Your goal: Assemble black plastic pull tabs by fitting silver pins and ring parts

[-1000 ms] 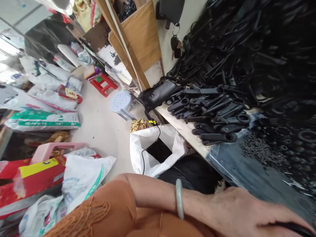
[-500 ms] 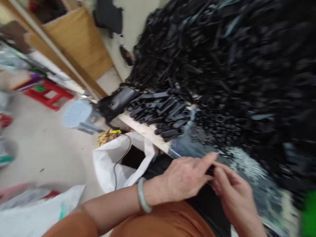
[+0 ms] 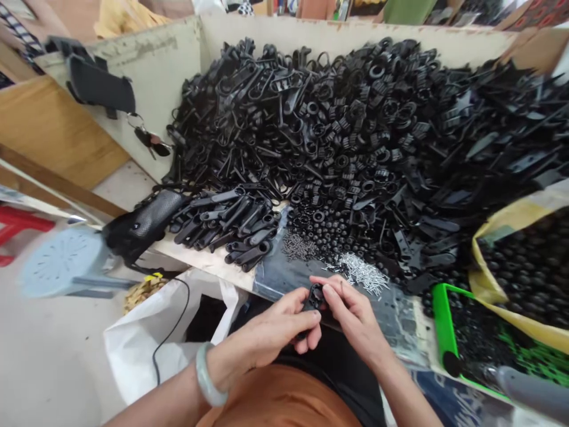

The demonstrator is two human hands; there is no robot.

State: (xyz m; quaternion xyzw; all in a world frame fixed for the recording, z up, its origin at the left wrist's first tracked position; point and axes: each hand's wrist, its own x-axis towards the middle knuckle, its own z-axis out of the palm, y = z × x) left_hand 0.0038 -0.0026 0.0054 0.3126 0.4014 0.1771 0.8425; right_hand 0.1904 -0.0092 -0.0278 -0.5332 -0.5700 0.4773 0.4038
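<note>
My left hand (image 3: 284, 323), with a pale green bangle (image 3: 208, 375) on its wrist, is closed around a small black plastic part (image 3: 315, 295) just in front of my body. At the part's upper right end, the thumb and fingers of my right hand (image 3: 349, 308) are pinched against it; anything smaller between them is hidden. Just beyond the hands lie a heap of silver metal pins (image 3: 362, 274) and a patch of tiny dark pieces (image 3: 300, 246) on a dark worn sheet (image 3: 278, 277). Long black handle-like parts (image 3: 222, 222) lie in a row to the left.
A large pile of black plastic parts (image 3: 320, 124) fills the walled bench. On the right stand a green tray (image 3: 441, 317) and a yellow-edged sack (image 3: 482, 261) of dark balls. An open white sack (image 3: 128, 344), a black mesh device (image 3: 153, 219) and a blue stool (image 3: 60, 261) are left.
My view has swung to the right and steadied, bringing the green tray and sack into sight. The black part between my hands now shows clearly; both hands remain together.
</note>
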